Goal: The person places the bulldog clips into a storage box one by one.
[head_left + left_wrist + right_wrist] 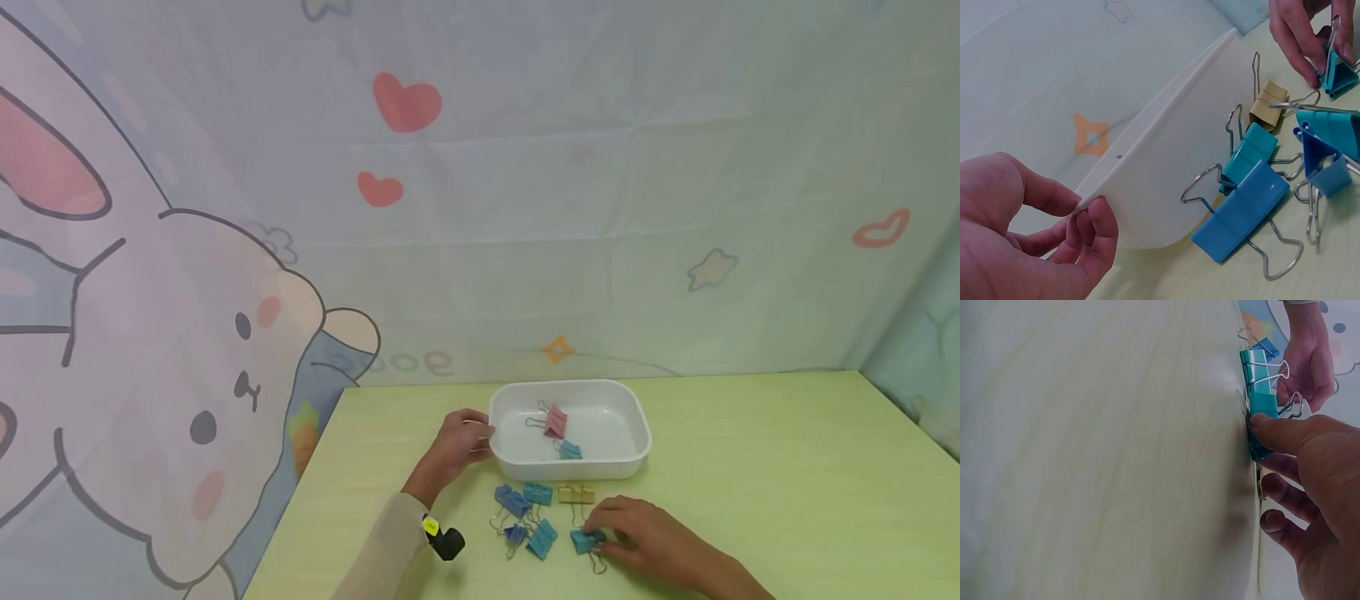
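A white plastic tray (570,472) stands on the table, holding a pink binder clip (556,422) and a small teal one (572,451). My left hand (459,446) pinches the tray's left rim between thumb and fingers, as the left wrist view shows closely. In front of the tray, my right hand (648,537) pinches a teal binder clip (1264,403) at the table surface. Just left of that hand lie a gold binder clip (576,494), a large blue one (513,501), a smaller blue one (515,534) and two teal ones (542,539).
The pale green table (765,467) reaches back to a hanging cloth (525,250) printed with a rabbit, hearts and stars. A black wrist camera (447,544) sits on the left sleeve, close to the loose clips.
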Demonstrator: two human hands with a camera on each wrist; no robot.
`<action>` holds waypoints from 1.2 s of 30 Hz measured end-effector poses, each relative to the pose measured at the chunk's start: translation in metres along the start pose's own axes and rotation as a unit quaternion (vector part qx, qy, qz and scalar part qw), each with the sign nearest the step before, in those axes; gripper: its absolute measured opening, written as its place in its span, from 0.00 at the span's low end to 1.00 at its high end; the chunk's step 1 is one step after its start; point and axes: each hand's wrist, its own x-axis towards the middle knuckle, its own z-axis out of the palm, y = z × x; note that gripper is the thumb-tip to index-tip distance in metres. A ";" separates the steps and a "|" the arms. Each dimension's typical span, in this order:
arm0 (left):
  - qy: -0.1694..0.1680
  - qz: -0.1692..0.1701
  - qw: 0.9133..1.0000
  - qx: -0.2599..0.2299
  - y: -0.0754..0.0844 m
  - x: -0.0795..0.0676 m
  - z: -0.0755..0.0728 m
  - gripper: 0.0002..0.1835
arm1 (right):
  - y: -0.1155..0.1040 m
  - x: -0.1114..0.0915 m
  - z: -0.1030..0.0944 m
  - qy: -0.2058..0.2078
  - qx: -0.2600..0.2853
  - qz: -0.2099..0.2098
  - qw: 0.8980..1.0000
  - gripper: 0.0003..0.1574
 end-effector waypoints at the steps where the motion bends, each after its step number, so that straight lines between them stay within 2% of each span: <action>1: 0.001 0.001 1.000 0.002 0.000 0.000 0.000 0.17 | 0.000 0.000 -0.001 0.000 0.002 -0.002 1.000 0.10; 6: 0.003 0.000 1.000 0.004 0.000 -0.001 0.001 0.17 | -0.003 0.001 -0.005 -0.008 0.009 0.004 1.000 0.10; 15: 0.005 -0.002 1.000 0.005 0.000 -0.001 0.001 0.17 | -0.006 0.005 -0.012 -0.018 0.025 0.043 0.999 0.10; 25: 0.001 0.001 1.000 0.000 0.002 -0.003 0.000 0.18 | -0.016 0.013 -0.026 0.058 -0.011 -0.036 0.998 0.10; 36: 0.003 0.001 1.000 0.007 0.002 -0.002 0.000 0.18 | -0.021 0.029 -0.059 0.094 -0.022 -0.065 0.993 0.14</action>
